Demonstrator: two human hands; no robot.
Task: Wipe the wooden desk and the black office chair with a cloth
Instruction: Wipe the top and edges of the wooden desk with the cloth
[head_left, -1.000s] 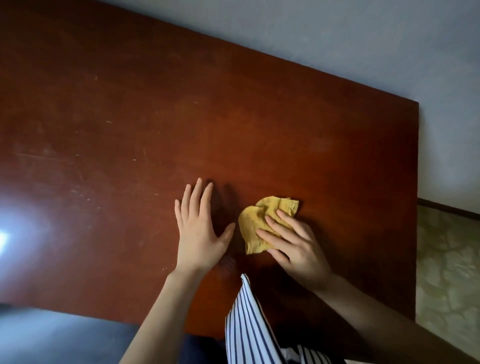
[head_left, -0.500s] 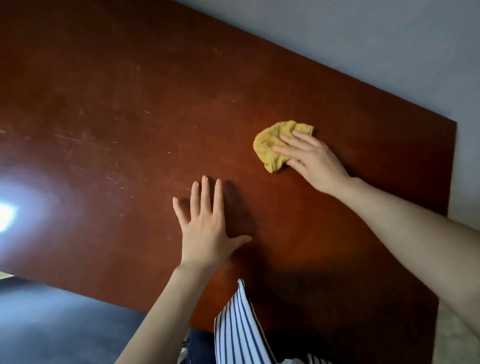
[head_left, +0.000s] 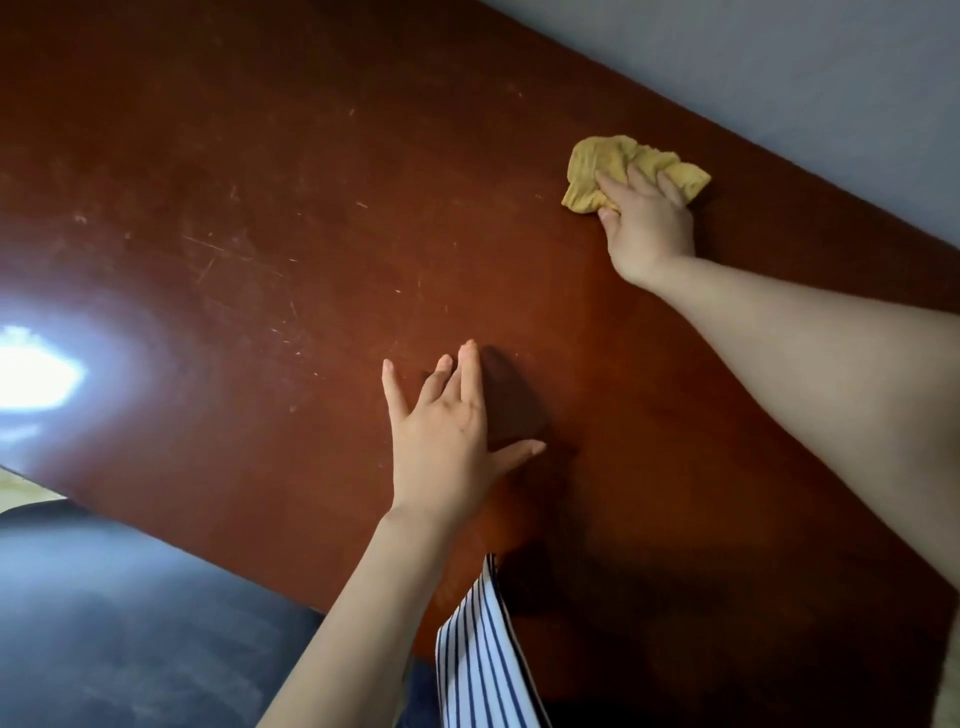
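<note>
A reddish-brown wooden desk (head_left: 270, 218) with fine scratches fills most of the view. Near its far edge lies a crumpled yellow cloth (head_left: 610, 169). My right hand (head_left: 647, 223) presses on the cloth with straight fingers, the arm stretched far across the desk. My left hand (head_left: 447, 441) rests flat on the desk nearer to me, fingers spread, holding nothing. At the lower left, below the desk's near edge, a dark surface (head_left: 119, 613) shows that may be the black chair; I cannot tell for sure.
A grey wall (head_left: 779, 67) runs along the desk's far edge. A bright glare (head_left: 31, 374) reflects off the desk at the left. A striped piece of my clothing (head_left: 483, 660) hangs over the near edge.
My right hand has pushed the cloth away from me, from beside the left hand up to the desk's far edge. The left hand stays flat in about the same place.
</note>
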